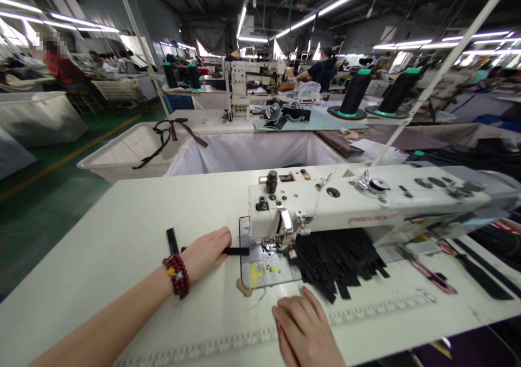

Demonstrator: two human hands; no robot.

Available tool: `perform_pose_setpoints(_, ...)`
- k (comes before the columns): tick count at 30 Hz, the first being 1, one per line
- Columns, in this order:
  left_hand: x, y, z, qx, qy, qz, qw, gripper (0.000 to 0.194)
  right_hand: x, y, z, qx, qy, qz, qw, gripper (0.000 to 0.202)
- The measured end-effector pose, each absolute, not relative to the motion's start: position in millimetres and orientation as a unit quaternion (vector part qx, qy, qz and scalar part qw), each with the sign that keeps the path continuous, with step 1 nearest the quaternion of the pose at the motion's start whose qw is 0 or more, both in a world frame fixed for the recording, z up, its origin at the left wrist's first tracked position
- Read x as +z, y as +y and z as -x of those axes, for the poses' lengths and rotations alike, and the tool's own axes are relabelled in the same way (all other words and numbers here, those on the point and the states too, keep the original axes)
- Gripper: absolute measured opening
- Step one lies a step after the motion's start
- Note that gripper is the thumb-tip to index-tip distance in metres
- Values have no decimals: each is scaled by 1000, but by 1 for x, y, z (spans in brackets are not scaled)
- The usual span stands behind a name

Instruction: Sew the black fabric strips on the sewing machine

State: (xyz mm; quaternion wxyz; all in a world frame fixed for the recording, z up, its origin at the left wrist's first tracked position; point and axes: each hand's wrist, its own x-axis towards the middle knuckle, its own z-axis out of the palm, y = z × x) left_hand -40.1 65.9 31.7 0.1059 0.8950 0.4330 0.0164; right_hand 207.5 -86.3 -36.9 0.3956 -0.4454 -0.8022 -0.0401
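Observation:
My left hand is closed around a black strip, whose free end reaches right onto the metal plate of the sewing machine. Another black strip lies on the white table beside my beaded wrist. Below the needle area, my right hand rests near the table's front edge, palm down. Its fingers are loosely bent and slightly apart, with nothing visible in them. A pile of black strips lies under the machine arm, to the right of the presser foot.
A ruler scale runs along the table front. Pink-handled scissors and a dark, long-bladed tool lie at right. Behind the table is a white cloth-lined bin. Large black thread cones stand farther back, with people at other machines.

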Motion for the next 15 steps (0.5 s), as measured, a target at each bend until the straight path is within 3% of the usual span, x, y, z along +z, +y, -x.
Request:
perform_pose_setpoints(4,45,39,43,-16,422,-902,87,23,-27,-91,-213,-15,-813,440,381,21)
perform_pose_setpoints(6,57,22,36,36,421,-900,106,23,-21,-93,-214,-38,-818,424,387,25)
perform_pose_setpoints(8,69,2,23,168,441,-861,191,19,-17,-96,-210,-89,-818,402,402,28)
perform_pose_setpoints(11,72,-27,1,336,494,-687,414,19,-13,-102,-199,-132,-812,362,438,21)
perform_pose_setpoints(13,61,-40,-6,322,507,-598,530,33,-10,-105,-196,-133,-819,330,450,16)
perform_pose_setpoints(15,42,-49,4,288,530,-610,514,42,-8,-109,-201,-129,-840,317,420,18)
